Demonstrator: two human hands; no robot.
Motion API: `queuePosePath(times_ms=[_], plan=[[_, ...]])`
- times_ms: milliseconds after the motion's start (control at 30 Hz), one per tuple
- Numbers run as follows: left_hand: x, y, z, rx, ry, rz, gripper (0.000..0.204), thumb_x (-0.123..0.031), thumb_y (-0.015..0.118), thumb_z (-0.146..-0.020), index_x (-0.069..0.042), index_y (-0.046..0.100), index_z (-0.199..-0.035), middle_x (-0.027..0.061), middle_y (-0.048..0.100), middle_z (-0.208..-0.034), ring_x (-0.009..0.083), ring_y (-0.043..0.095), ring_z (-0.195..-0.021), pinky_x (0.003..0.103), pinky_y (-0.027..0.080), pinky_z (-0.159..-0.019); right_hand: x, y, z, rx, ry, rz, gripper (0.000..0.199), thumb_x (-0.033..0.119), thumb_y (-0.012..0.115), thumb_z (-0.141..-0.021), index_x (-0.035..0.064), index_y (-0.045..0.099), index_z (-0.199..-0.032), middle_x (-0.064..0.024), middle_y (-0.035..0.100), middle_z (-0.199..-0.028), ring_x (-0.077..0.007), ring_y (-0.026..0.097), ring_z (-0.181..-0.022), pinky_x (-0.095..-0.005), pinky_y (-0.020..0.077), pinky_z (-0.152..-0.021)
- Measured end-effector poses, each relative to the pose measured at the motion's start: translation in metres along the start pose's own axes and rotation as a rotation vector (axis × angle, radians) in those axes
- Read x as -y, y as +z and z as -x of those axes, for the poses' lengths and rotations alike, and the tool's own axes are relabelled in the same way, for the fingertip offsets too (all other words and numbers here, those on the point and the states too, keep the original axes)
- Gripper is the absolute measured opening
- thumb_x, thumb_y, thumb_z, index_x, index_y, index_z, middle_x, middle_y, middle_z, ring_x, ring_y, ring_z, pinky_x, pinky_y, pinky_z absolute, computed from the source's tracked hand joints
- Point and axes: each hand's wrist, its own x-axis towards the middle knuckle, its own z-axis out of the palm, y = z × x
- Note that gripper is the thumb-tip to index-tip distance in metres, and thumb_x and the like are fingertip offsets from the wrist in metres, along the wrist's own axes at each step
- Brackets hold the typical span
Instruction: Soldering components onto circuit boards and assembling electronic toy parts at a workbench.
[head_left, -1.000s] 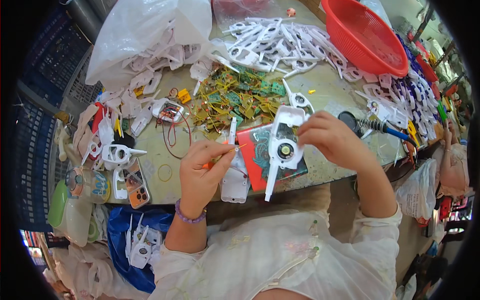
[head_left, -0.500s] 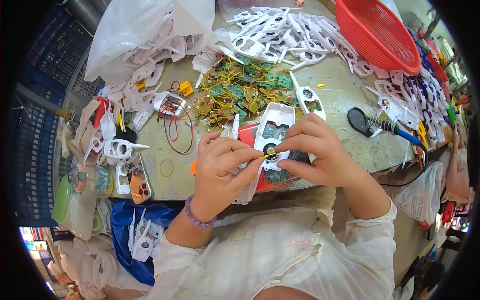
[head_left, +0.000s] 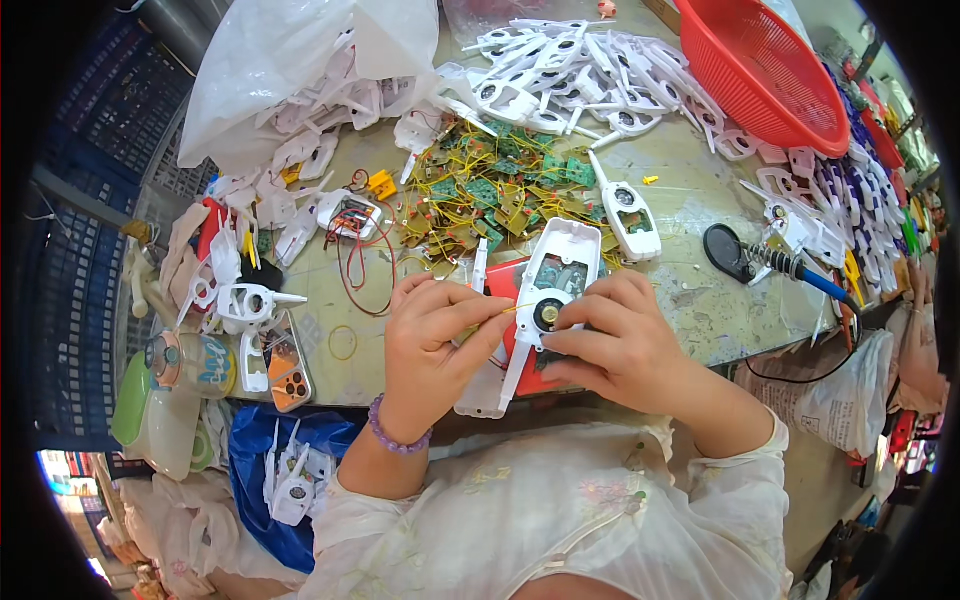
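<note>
A white walkie-talkie-shaped plastic shell [head_left: 585,236] lies open side up in front of me, its antenna pointing toward me. A round black speaker [head_left: 547,314] with a pale centre sits in it, and a green circuit board [head_left: 563,275] shows farther up. My left hand [head_left: 440,330], wearing a purple bead bracelet, pinches a thin yellow wire [head_left: 516,309] just left of the speaker. My right hand [head_left: 625,335] grips the shell's right edge, fingertips beside the speaker. Under the shell lies something flat and red [head_left: 503,281]. Another white shell part [head_left: 482,402] rests below my left hand.
Green circuit boards with yellow wires [head_left: 495,190] are heaped beyond my hands. White shells [head_left: 590,70] pile up behind, near a red basket [head_left: 765,75]. A soldering iron [head_left: 815,276] rests at right; a phone [head_left: 288,375] and a plastic bottle [head_left: 195,362] are at left.
My left hand has drawn back left from the speaker with the yellow wire. My right fingers have shifted from over the speaker toward the shell's right edge. The whole view has shifted slightly.
</note>
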Motion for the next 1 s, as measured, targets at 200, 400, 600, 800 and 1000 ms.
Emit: queuePosePath(times_ms=[200,400,600,800,1000], plan=[[-0.002,0.002,0.000,-0.001,-0.039,-0.003,0.010,-0.014,0.073,-0.073,-0.012,0.072,-0.083,0.0002,0.063,-0.073,0.0152,0.057,-0.070,0.037,0.035,-0.087,-0.015,-0.019,0.008,0.130,0.027,0.039,0.016,0.014,0.074,-0.071,0.0143,0.066,-0.084,0.0019,0.061,-0.090,-0.0196,0.056,-0.096,-0.0516,0.0282,-0.103],[-0.009,0.006,-0.002,0.073,-0.019,-0.020,0.005,-0.013,0.071,-0.075,-0.011,0.072,-0.079,-0.0009,0.064,-0.074,0.0140,0.058,-0.071,0.039,0.033,-0.089,-0.020,-0.036,-0.011,-0.005,-0.083,-0.050,0.023,0.007,0.076,-0.066,0.0109,0.066,-0.087,-0.0014,0.061,-0.089,-0.0238,0.056,-0.090,-0.0484,0.0378,-0.095],[-0.010,0.007,-0.003,0.078,0.011,-0.067,0.004,-0.014,0.071,-0.075,-0.012,0.071,-0.079,-0.0018,0.062,-0.073,0.0133,0.058,-0.071,0.040,0.032,-0.090,-0.011,-0.024,-0.034,-0.104,-0.217,0.120,0.026,0.010,0.076,-0.063,0.0099,0.066,-0.087,-0.0015,0.059,-0.088,-0.0234,0.055,-0.087,-0.0434,0.0432,-0.084],[-0.010,0.007,0.001,0.091,0.021,-0.075,0.005,-0.015,0.072,-0.075,-0.012,0.071,-0.079,-0.0019,0.061,-0.072,0.0135,0.057,-0.071,0.041,0.033,-0.089,-0.009,-0.017,-0.032,-0.126,-0.283,0.224,0.027,0.014,0.071,-0.055,0.0100,0.060,-0.080,-0.0002,0.056,-0.087,-0.0202,0.054,-0.087,-0.0390,0.0426,-0.081],[-0.007,0.008,0.002,0.119,0.044,-0.084,0.005,-0.016,0.072,-0.075,-0.013,0.071,-0.079,-0.0023,0.061,-0.071,0.0134,0.057,-0.071,0.041,0.034,-0.089,-0.010,-0.012,-0.025,-0.171,-0.108,0.115,0.022,0.012,0.074,-0.066,0.0089,0.062,-0.085,-0.0024,0.059,-0.089,-0.0237,0.055,-0.086,-0.0386,0.0426,-0.080]])
